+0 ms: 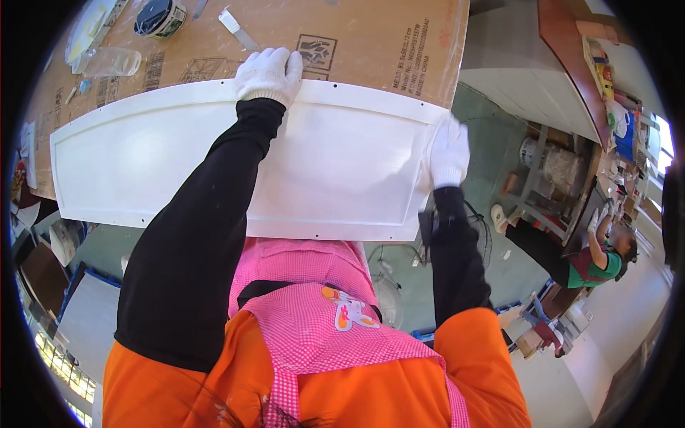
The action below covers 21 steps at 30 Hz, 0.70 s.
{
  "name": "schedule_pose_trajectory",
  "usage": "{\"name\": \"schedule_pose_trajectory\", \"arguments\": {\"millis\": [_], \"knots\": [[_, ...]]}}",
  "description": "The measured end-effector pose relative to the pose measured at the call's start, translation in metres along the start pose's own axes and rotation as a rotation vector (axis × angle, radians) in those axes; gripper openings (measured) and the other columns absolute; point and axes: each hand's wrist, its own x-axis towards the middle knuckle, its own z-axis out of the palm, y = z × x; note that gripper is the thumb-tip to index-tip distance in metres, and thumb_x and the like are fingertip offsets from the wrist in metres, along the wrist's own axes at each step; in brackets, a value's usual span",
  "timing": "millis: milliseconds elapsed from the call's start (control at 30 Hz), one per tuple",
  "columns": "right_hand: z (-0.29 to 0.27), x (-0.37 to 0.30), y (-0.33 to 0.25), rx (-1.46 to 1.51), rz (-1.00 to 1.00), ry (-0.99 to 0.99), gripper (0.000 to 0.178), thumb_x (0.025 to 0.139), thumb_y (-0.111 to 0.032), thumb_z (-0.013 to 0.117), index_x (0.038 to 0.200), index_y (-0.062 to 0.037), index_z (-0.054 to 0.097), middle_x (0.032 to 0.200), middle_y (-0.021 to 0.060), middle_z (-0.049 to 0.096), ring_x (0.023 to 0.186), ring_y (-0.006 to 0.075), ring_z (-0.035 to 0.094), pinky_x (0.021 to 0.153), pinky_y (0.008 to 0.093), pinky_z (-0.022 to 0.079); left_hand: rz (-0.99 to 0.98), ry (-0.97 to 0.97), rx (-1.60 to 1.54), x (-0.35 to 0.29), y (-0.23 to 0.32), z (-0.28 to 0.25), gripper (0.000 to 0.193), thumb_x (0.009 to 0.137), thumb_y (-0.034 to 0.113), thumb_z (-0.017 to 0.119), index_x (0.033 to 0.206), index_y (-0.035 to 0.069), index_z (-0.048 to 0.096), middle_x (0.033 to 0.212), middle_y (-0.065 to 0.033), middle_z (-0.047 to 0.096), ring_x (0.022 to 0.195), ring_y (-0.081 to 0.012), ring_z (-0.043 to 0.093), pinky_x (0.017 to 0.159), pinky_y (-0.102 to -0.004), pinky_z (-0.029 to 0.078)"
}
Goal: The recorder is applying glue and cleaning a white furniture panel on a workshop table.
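White-painted and long, a rectangular wooden panel with a raised border (143,160) lies across the cardboard-covered tabletop (371,43), its near edge overhanging toward the worker. The gloved left hand (269,73) curls over the far edge, apparently steadying it, while the gloved right hand (449,153) grips the right end. A clear plastic bottle (108,62) and dark round tin (159,17) sit well apart beyond.

Bright daylight, fisheye edges bent, right hand (448,151) maybe motion-blurred.
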Motion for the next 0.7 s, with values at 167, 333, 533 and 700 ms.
{"name": "schedule_pose_trajectory", "arguments": {"millis": [167, 333, 533, 700], "knots": [[-0.001, -0.084, 0.036, 0.397, 0.202, -0.124, 0.036, 0.106, -0.035, 0.048, 0.114, -0.0034, 0.062, 0.105, 0.0252, 0.068, 0.103, 0.0431, 0.066, 0.086, 0.0427, 0.052, 0.009, 0.04, 0.0, -0.002, -0.006, 0.0, 0.031, 0.096, 0.034, 0.059, 0.081, 0.009, 0.069, 0.085, -0.0105, 0.071, 0.084, -0.0344, 0.067, 0.08, -0.0475, 0.053], [-0.008, -0.023, 0.034, 0.295, 0.098, -0.148, 0.039, 0.104, -0.038, 0.05, 0.11, -0.0014, 0.063, 0.102, 0.0257, 0.069, 0.102, 0.0446, 0.066, 0.086, 0.0457, 0.052, 0.025, 0.057, -0.021, -0.001, 0.002, 0.004, 0.029, 0.096, 0.034, 0.06, 0.082, 0.009, 0.069, 0.084, -0.0096, 0.071, 0.084, -0.0341, 0.067, 0.079, -0.0478, 0.052], [-0.005, 0.032, 0.006, 0.134, 0.124, -0.162, 0.041, 0.104, -0.041, 0.047, 0.109, -0.0025, 0.063, 0.106, 0.0284, 0.068, 0.105, 0.0486, 0.063, 0.087, 0.0494, 0.051, 0.037, 0.074, -0.014, 0.0, -0.004, 0.003, 0.029, 0.095, 0.033, 0.061, 0.081, 0.009, 0.069, 0.083, -0.0098, 0.07, 0.084, -0.0343, 0.067, 0.079, -0.0477, 0.053], [-0.003, -0.063, 0.032, 0.349, 0.117, -0.18, 0.037, 0.104, -0.036, 0.049, 0.112, -0.0019, 0.063, 0.106, 0.0268, 0.068, 0.102, 0.0441, 0.066, 0.087, 0.0448, 0.052, 0.005, 0.034, 0.006, -0.003, -0.009, -0.001, 0.03, 0.096, 0.033, 0.06, 0.081, 0.009, 0.069, 0.084, -0.0105, 0.071, 0.084, -0.0345, 0.067, 0.079, -0.0476, 0.053]]}}
